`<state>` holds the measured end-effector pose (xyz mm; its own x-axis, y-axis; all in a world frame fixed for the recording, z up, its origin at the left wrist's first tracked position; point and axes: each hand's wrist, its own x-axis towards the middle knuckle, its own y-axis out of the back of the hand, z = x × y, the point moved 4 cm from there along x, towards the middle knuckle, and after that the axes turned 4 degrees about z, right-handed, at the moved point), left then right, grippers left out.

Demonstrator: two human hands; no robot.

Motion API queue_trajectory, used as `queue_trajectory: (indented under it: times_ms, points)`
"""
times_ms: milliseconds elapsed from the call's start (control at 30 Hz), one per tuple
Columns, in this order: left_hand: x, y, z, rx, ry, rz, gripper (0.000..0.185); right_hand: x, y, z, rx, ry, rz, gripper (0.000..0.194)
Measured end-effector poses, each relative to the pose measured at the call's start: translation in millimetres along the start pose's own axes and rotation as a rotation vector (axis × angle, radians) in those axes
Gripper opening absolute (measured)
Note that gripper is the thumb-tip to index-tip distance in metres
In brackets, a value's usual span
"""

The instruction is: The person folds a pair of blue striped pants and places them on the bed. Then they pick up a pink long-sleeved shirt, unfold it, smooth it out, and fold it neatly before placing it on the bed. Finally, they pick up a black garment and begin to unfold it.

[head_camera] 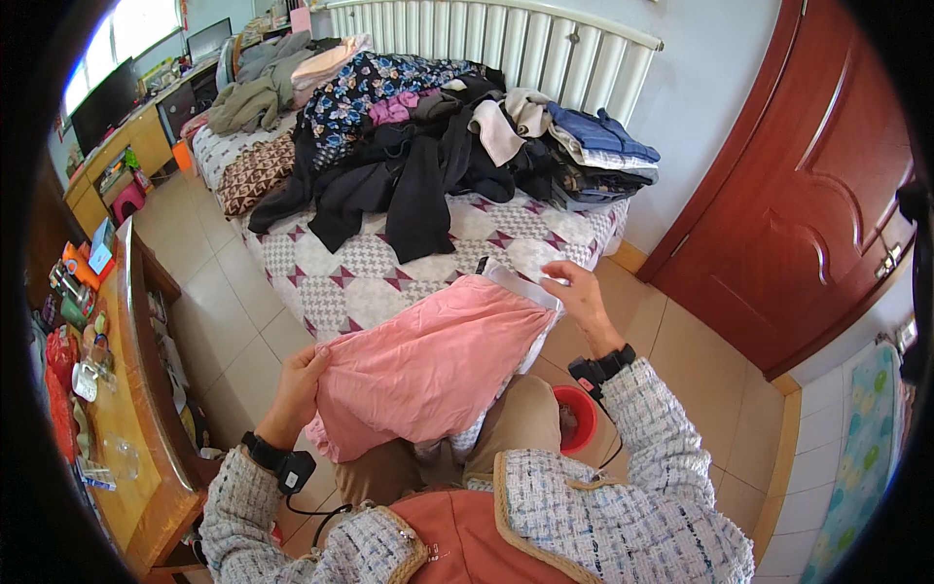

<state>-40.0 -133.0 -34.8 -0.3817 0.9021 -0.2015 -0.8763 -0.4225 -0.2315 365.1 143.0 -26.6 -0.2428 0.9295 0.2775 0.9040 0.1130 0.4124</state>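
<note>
A pink cloth garment (430,350) with a pale grey waistband (522,285) is stretched out above my knees. My left hand (300,383) pinches its left edge between thumb and fingers. At the other end, my right hand (580,299) is at the waistband's right end, thumb and forefinger close together on its edge. White patterned fabric shows beneath the pink cloth. Beyond it, a bed (365,292) with a patterned cover bears a heap of dark clothes (423,175), a floral garment (350,95) and a stack of folded clothes (602,153).
A wooden table (146,438) with many small items stands at my left. A red bucket (576,420) is on the floor by my right knee. A radiator (503,36) runs behind the bed, and a red-brown door (795,190) stands at the right.
</note>
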Motion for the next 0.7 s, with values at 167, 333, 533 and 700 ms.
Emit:
queue_trajectory:
  times_ms: [167, 333, 533, 700]
  points:
    - [-2, -8, 12, 0.112, -0.023, 0.026, 0.024, 34, -47, -31, -0.103, 0.069, -0.191, 0.05]
    - [2, -6, 18, 0.2, -0.107, 0.048, 0.021, 49, -77, -33, 0.123, 0.059, -0.418, 0.054]
    - [9, 6, 8, 0.267, -0.136, 0.105, 0.017, 53, -79, -22, 0.352, -0.164, -0.45, 0.017]
    - [9, 10, 3, 0.298, -0.202, 0.177, 0.017, 44, -52, -20, 0.665, -0.125, -0.165, 0.017]
